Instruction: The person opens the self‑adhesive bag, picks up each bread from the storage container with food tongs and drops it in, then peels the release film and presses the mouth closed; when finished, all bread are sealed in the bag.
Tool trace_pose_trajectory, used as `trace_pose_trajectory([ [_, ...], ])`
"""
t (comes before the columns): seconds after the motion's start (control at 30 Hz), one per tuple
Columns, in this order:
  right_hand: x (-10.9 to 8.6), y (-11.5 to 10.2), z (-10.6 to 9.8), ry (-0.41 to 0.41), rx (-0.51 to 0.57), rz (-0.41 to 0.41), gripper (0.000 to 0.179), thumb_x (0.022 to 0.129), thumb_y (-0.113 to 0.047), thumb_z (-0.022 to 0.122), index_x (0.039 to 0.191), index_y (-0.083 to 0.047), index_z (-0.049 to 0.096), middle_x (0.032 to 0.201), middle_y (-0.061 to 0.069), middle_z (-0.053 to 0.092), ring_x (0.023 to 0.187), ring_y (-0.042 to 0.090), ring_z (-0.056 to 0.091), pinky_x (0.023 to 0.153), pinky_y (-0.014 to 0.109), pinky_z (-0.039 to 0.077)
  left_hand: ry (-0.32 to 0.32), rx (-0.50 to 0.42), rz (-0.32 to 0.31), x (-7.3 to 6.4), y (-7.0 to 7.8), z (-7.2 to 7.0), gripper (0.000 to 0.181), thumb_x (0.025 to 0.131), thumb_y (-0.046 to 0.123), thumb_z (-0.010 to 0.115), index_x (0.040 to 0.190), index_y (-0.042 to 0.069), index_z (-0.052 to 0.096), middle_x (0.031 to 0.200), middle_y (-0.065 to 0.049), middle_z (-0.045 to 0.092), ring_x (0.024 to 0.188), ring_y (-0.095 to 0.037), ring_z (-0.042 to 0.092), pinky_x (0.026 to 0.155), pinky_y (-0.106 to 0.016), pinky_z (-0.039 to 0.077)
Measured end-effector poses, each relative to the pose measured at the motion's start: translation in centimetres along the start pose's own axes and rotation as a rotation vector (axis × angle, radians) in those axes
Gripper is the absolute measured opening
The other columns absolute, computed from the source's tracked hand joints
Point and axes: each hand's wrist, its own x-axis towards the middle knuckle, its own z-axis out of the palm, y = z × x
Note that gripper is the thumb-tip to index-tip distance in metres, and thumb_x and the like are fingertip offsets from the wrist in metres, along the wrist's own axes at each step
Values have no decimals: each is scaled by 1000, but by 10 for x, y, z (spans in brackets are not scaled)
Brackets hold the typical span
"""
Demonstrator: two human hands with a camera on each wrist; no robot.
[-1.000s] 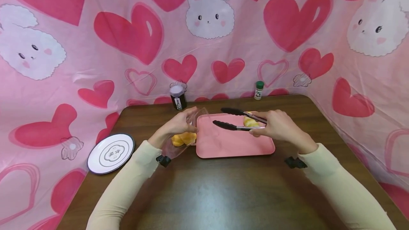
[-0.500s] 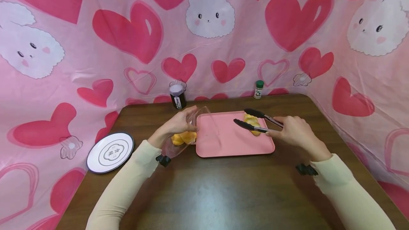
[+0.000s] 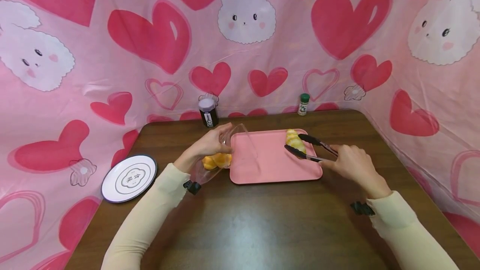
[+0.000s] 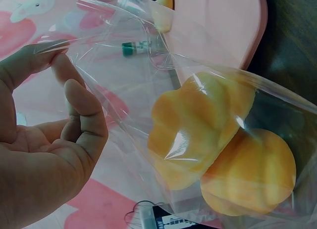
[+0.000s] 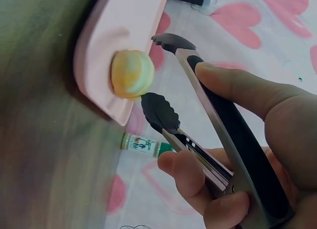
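Observation:
My left hand pinches the rim of a clear plastic bag between thumb and fingers, so its mouth stands towards the tray. Two golden bread rolls lie inside the bag. With my right hand I grip a pair of tongs with black scalloped tips and metal arms. The tongs' tips are spread, near a yellow-and-cream bread roll on the right part of the pink tray. In the right wrist view the tips appear apart from that bread roll.
A white plate with a dark rim lies on the left of the brown wooden table. At the back stand a dark jar with a pale lid and a green-capped seasoning bottle. A pink heart-patterned cloth hangs behind.
My right hand has moved the tongs rightwards and towards me, over to the bread roll on the tray. My left hand stays almost still with the bag.

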Motion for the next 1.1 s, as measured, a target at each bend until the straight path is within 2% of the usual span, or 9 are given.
trace_pose_trajectory([
  [0.2,-4,1,4,2,-6,26,69,78,-60,76,124,-9,67,69,8,54,65,29,52,47,38,37,9,-13,13,1,-1,0,91,79,12,78,154,-1,31,164,-16,26,152,-32,24,125,-49,19],
  [0.4,-8,0,5,13,-8,40,67,77,-60,76,121,-10,69,81,18,66,67,34,59,45,42,42,-2,-28,-3,0,-1,0,92,79,13,78,155,0,29,165,-13,25,152,-30,24,125,-50,19],
  [0.57,-10,1,9,22,-12,37,63,77,-60,76,116,-11,69,82,21,67,66,38,60,45,46,42,2,-24,2,-1,-1,0,91,79,13,78,155,1,30,165,-12,26,152,-30,25,125,-50,21],
  [0.73,-12,5,14,6,-24,51,56,79,-58,75,111,-12,70,73,14,62,63,33,57,45,42,41,2,-19,11,-2,0,0,89,80,12,77,155,0,31,165,-14,26,152,-32,26,124,-50,21],
  [0.87,-12,7,16,-1,-21,38,56,81,-56,75,115,-12,70,72,12,61,62,30,54,46,40,40,-7,-29,6,-2,-1,0,88,81,11,76,155,0,30,165,-14,25,152,-33,25,124,-52,21],
  [1.1,-11,9,14,21,-31,6,63,81,-54,76,123,-8,69,84,21,68,65,34,59,46,44,43,-2,-11,4,-1,-1,0,90,80,13,77,155,1,30,165,-14,26,152,-32,26,125,-51,21],
])
